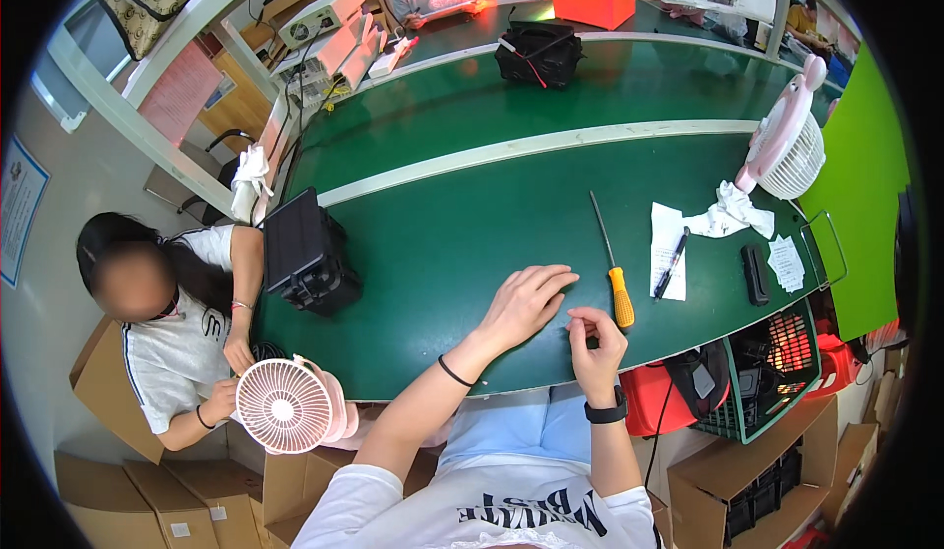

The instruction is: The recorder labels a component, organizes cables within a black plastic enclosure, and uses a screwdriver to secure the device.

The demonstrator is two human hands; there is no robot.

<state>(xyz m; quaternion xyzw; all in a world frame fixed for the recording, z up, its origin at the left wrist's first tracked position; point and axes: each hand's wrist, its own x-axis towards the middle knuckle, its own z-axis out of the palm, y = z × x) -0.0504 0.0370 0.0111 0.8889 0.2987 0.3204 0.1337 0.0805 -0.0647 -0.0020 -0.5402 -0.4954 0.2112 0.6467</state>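
Screwdriver with a yellow plastic handle and a thin steel shaft lies on the green bench, shaft pointing away from the person, its handle end just beside the right hand and not gripped by it. That right hand is raised at the near edge of the bench with its fingers curled together toward the thumb; whether something small is pinched there cannot be told. A black watch band sits on the right wrist. The left hand rests palm down on the bench with the fingers spread flat and holding nothing, a thin black band round its wrist. Right of the screwdriver a black pen lies on a white paper slip, with a crumpled white cloth beyond it and a small black oblong case further right. A pink and white desk fan stands near the right end of the bench. At the left edge of the bench sits a black box-shaped unit; beside it a seated person in a white shirt holds another pink round fan in both hands. A green plastic basket hangs at the near right corner.
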